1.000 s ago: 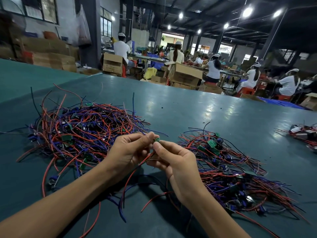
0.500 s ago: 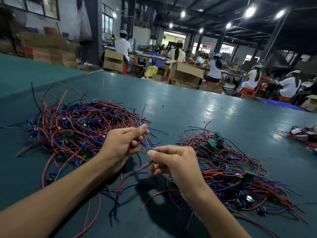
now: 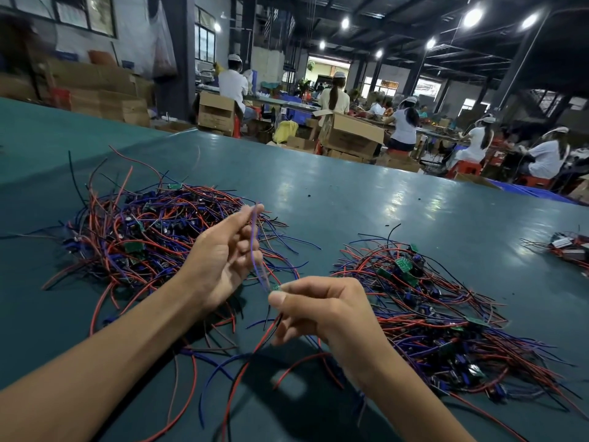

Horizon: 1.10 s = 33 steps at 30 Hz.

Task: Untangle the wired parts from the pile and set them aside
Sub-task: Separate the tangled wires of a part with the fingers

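Note:
A tangled pile (image 3: 143,231) of red, blue and black wires with small green boards lies on the left of the green table. A second, spread-out pile (image 3: 424,314) lies on the right. My right hand (image 3: 322,311) pinches a small green board (image 3: 276,288) between thumb and forefinger, above the table between the piles. A blue wire (image 3: 253,247) runs up from that board to my left hand (image 3: 223,260), which pinches its upper end at the fingertips. Red and black wires hang from the board down to the table.
Loose wire ends (image 3: 204,355) trail on the table (image 3: 350,199) under my forearms. A small third bundle (image 3: 570,250) sits at the right edge. Beyond the table's far edge stand cardboard boxes (image 3: 350,135) and several seated people working.
My hands have drawn apart. The left hand slid up and away along the blue wire, while the right hand kept the green board and dropped slightly lower.

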Available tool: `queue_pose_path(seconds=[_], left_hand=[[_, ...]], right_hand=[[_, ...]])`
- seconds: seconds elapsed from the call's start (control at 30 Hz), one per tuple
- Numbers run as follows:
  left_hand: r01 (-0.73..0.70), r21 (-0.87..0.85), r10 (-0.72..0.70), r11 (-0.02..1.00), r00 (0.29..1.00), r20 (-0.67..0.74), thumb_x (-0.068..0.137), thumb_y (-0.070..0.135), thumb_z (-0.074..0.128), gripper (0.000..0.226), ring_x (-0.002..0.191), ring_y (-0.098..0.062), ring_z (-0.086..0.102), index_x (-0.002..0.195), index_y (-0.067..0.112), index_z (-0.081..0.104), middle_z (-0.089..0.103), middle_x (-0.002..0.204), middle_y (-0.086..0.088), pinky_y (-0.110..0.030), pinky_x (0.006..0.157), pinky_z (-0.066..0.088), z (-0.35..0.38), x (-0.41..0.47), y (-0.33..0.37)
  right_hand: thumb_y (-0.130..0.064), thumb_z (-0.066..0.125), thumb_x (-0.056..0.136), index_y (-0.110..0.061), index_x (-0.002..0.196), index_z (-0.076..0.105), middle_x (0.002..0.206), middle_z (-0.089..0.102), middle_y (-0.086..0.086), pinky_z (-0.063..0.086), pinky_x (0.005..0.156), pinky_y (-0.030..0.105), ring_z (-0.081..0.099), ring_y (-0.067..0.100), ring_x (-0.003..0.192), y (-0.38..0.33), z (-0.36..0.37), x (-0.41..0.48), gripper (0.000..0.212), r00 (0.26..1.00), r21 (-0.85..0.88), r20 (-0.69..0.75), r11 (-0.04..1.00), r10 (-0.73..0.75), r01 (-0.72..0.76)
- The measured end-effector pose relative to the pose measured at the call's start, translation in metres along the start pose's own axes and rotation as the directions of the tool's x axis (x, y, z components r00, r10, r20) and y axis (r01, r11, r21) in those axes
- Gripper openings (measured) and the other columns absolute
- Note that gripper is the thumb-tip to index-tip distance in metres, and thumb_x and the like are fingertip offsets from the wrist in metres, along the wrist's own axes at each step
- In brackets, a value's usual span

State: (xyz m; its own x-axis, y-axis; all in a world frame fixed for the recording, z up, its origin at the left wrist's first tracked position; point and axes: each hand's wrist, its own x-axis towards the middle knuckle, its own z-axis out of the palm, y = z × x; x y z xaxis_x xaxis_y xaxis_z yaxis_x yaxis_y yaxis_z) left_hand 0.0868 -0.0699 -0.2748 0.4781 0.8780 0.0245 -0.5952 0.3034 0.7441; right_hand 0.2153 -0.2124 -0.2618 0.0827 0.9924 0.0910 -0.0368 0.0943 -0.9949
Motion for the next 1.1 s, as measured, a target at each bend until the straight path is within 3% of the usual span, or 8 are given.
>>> queue_pose_path(seconds=[0.2, 0.27, 0.37, 0.53, 0.77, 0.93, 1.0, 1.1], left_hand=[[0.175, 0.181, -0.227, 0.968, 0.918, 0.326, 0.075, 0.069, 0.071, 0.077, 0.064, -0.008, 0.042, 0.124, 0.011, 0.071, 0.052, 0.081, 0.002, -0.02, 0.048, 0.04, 0.008, -0.007, -0.013], [0.185, 0.253, -0.278, 0.95, 0.868, 0.411, 0.067, 0.058, 0.085, 0.069, 0.067, -0.008, 0.051, 0.115, 0.009, 0.075, 0.06, 0.086, -0.001, -0.019, 0.05, 0.045, 0.012, -0.011, -0.021], [0.108, 0.306, -0.244, 0.946, 0.859, 0.45, 0.087, 0.038, 0.074, 0.047, 0.08, -0.012, 0.063, 0.121, 0.005, 0.07, 0.071, 0.102, -0.007, -0.022, 0.063, 0.052, 0.013, -0.017, -0.028], [0.103, 0.186, -0.167, 0.977, 0.913, 0.372, 0.092, 0.018, 0.063, 0.032, 0.063, -0.017, 0.064, 0.114, -0.003, 0.068, 0.067, 0.077, -0.009, -0.028, 0.055, 0.056, 0.017, -0.022, -0.027], [0.168, 0.184, -0.226, 0.968, 0.904, 0.363, 0.093, 0.034, 0.059, 0.033, 0.037, -0.01, 0.043, 0.108, 0.005, 0.053, 0.044, 0.056, -0.002, -0.02, 0.036, 0.038, 0.017, -0.023, -0.024], [0.196, 0.08, -0.208, 0.977, 0.96, 0.19, 0.083, 0.038, 0.066, 0.043, 0.055, -0.011, 0.041, 0.1, 0.0, 0.055, 0.045, 0.07, -0.005, -0.02, 0.048, 0.04, 0.012, -0.013, -0.015], [0.223, -0.014, -0.219, 0.975, 0.965, 0.144, 0.084, 0.035, 0.064, 0.039, 0.053, -0.007, 0.04, 0.096, -0.001, 0.057, 0.048, 0.066, -0.002, -0.018, 0.045, 0.041, 0.01, -0.009, -0.013], [0.247, -0.032, -0.241, 0.968, 0.962, 0.129, 0.084, 0.032, 0.065, 0.035, 0.057, -0.008, 0.042, 0.087, -0.003, 0.064, 0.048, 0.076, -0.006, -0.021, 0.044, 0.044, 0.009, -0.008, -0.014]], right_hand=[[-0.026, 0.076, 0.079, -0.007, 0.08, 0.078, 0.07, 0.067, 0.016, 0.058, 0.062, 0.034, 0.067, 0.025, 0.062, 0.001, 0.001, 0.006, 0.019, 0.985, 0.331, -0.17, 0.94, -0.019, 0.076], [-0.025, 0.075, 0.082, -0.002, 0.086, 0.077, 0.078, 0.068, 0.019, 0.059, 0.061, 0.033, 0.07, 0.026, 0.067, 0.002, -0.001, 0.008, 0.023, 0.979, 0.416, -0.203, 0.906, 0.006, 0.081], [-0.03, 0.078, 0.078, -0.001, 0.088, 0.078, 0.079, 0.069, 0.018, 0.06, 0.061, 0.033, 0.071, 0.026, 0.069, 0.005, -0.001, 0.01, 0.03, 0.97, 0.44, -0.236, 0.896, 0.054, 0.057], [-0.033, 0.08, 0.076, -0.002, 0.091, 0.08, 0.085, 0.072, 0.02, 0.061, 0.064, 0.034, 0.072, 0.025, 0.07, 0.008, -0.001, 0.01, 0.035, 0.988, 0.432, -0.14, 0.902, 0.07, -0.003], [-0.024, 0.07, 0.087, -0.001, 0.083, 0.078, 0.078, 0.07, 0.021, 0.06, 0.062, 0.037, 0.068, 0.028, 0.065, 0.009, 0.005, 0.007, 0.025, 0.997, 0.278, -0.077, 0.961, 0.007, 0.015], [-0.018, 0.071, 0.093, 0.008, 0.08, 0.073, 0.07, 0.071, 0.019, 0.059, 0.063, 0.04, 0.068, 0.029, 0.061, 0.008, 0.005, -0.001, 0.029, 0.988, -0.015, 0.005, 0.988, -0.152, 0.152], [-0.019, 0.069, 0.094, 0.002, 0.077, 0.074, 0.068, 0.072, 0.013, 0.059, 0.061, 0.046, 0.068, 0.028, 0.059, 0.012, 0.004, -0.005, 0.028, 0.958, -0.252, 0.071, 0.925, -0.277, 0.286], [-0.028, 0.067, 0.096, -0.008, 0.071, 0.073, 0.062, 0.066, 0.003, 0.048, 0.054, 0.044, 0.061, 0.025, 0.055, 0.014, 0.0, -0.008, 0.032, 0.872, -0.572, 0.226, 0.666, -0.433, 0.479]])
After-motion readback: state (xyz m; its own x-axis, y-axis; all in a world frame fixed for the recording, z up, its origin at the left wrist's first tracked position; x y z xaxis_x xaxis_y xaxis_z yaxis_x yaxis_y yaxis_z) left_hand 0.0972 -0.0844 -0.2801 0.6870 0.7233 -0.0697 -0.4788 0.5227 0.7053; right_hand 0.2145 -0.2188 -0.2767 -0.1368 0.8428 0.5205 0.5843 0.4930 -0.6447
